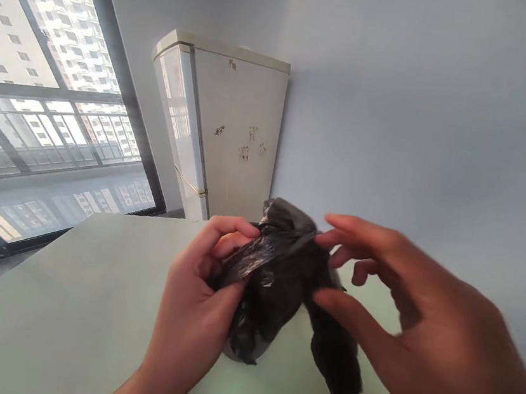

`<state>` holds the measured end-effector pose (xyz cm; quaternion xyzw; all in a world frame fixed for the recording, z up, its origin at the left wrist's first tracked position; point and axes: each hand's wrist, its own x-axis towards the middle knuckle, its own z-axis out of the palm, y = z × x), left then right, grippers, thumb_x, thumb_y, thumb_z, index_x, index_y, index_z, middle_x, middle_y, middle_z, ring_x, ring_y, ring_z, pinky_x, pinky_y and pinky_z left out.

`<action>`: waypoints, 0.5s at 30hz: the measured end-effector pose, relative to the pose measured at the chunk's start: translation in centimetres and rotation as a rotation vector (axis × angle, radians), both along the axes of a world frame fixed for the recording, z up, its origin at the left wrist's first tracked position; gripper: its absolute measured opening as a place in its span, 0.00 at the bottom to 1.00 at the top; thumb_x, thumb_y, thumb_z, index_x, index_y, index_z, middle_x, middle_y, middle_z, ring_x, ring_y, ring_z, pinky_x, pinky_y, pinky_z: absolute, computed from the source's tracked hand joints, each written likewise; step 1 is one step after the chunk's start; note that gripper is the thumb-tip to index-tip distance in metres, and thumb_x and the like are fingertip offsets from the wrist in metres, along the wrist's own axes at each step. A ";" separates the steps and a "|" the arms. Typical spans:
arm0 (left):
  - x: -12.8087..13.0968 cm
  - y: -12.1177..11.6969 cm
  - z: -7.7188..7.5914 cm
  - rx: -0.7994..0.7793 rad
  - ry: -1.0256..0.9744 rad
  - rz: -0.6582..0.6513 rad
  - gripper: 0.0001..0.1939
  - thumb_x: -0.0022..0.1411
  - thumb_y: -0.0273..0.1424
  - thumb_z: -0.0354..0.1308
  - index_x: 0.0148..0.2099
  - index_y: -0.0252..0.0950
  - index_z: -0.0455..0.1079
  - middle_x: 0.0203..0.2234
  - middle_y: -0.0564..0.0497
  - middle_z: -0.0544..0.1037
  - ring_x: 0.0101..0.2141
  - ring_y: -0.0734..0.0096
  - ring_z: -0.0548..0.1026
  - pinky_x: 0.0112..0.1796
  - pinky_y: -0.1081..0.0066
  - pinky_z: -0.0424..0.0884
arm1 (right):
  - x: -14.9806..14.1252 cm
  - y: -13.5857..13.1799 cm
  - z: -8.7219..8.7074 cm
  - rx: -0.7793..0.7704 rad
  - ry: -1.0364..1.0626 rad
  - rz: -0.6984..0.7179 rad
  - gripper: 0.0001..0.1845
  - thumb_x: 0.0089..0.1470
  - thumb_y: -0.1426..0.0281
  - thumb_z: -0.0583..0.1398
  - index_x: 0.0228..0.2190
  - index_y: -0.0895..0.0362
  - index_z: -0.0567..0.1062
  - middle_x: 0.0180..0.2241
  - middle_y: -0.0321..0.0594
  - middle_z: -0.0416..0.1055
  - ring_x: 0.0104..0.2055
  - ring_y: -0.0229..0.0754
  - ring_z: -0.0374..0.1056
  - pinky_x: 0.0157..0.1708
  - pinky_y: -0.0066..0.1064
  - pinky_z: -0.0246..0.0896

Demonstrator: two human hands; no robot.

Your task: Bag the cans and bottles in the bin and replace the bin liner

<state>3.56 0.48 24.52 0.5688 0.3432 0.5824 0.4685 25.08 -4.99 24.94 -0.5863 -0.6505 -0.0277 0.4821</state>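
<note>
A crumpled black plastic bag [277, 275] is held up over the pale green table top, shiny in places. One side of it bunches upward, and a long twisted strip dangles to the lower right. My left hand [206, 292] grips the bag's left side, thumb in front and fingers curled behind. On the other side, my right hand [389, 302] has its fingers apart, with the thumb and fingertips close against the bag's right edge. Whether those fingertips press on the plastic is hard to see because of blur. Something greyish shows behind the bag's lower left, mostly hidden.
The pale green table [65, 281] spreads under my hands. Beyond its far edge stands an old white refrigerator [240, 105] with worn marks on its side. A large window [41, 87] is on the left, and a plain grey-blue wall [421, 114] rises behind.
</note>
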 end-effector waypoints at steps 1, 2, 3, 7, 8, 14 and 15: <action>-0.4 0.2 0.1 -0.002 -0.012 0.002 0.13 0.61 0.21 0.62 0.46 0.40 0.75 0.27 0.55 0.79 0.27 0.73 0.76 0.26 0.79 0.71 | -0.8 0.8 0.9 -0.029 0.008 0.054 0.14 0.63 0.55 0.67 0.49 0.41 0.84 0.39 0.37 0.83 0.38 0.48 0.80 0.39 0.37 0.79; -0.8 0.3 0.2 0.001 -0.025 0.011 0.10 0.62 0.21 0.62 0.44 0.39 0.75 0.26 0.55 0.77 0.25 0.74 0.74 0.25 0.79 0.69 | -1.4 1.4 1.6 -0.048 0.020 0.098 0.10 0.65 0.57 0.66 0.45 0.41 0.85 0.37 0.36 0.82 0.36 0.46 0.79 0.37 0.36 0.79; -1.1 0.4 0.3 0.002 -0.040 0.033 0.08 0.62 0.22 0.62 0.42 0.39 0.75 0.24 0.55 0.75 0.24 0.75 0.73 0.24 0.79 0.68 | -1.9 1.8 2.0 -0.060 0.032 0.131 0.08 0.66 0.58 0.64 0.41 0.42 0.85 0.36 0.36 0.82 0.34 0.45 0.79 0.35 0.34 0.78; -1.7 0.1 0.1 -0.016 -0.093 0.089 0.07 0.68 0.31 0.64 0.36 0.38 0.72 0.24 0.55 0.72 0.24 0.75 0.70 0.22 0.79 0.65 | -3.4 2.2 2.1 -0.076 0.029 0.228 0.16 0.54 0.58 0.72 0.46 0.41 0.85 0.43 0.35 0.84 0.39 0.49 0.81 0.36 0.35 0.81; -1.7 0.1 0.0 -0.015 -0.087 0.075 0.11 0.69 0.33 0.64 0.34 0.38 0.70 0.24 0.55 0.72 0.25 0.74 0.71 0.23 0.79 0.66 | -3.8 2.2 2.0 -0.105 0.019 0.274 0.21 0.50 0.60 0.74 0.48 0.38 0.84 0.43 0.33 0.85 0.39 0.49 0.82 0.35 0.35 0.81; -2.5 0.1 0.6 -0.010 -0.037 -0.101 0.16 0.69 0.42 0.66 0.32 0.38 0.75 0.25 0.51 0.77 0.25 0.70 0.74 0.23 0.75 0.70 | -5.4 1.4 1.5 -0.203 0.371 0.246 0.12 0.59 0.66 0.63 0.28 0.41 0.85 0.18 0.26 0.74 0.15 0.40 0.68 0.12 0.28 0.65; -2.9 0.2 0.9 -0.014 -0.011 -0.154 0.14 0.67 0.42 0.68 0.34 0.38 0.77 0.25 0.50 0.77 0.24 0.69 0.75 0.22 0.74 0.70 | -5.4 1.4 1.5 -0.183 0.350 0.152 0.12 0.61 0.65 0.63 0.32 0.41 0.87 0.18 0.27 0.73 0.14 0.40 0.67 0.10 0.29 0.63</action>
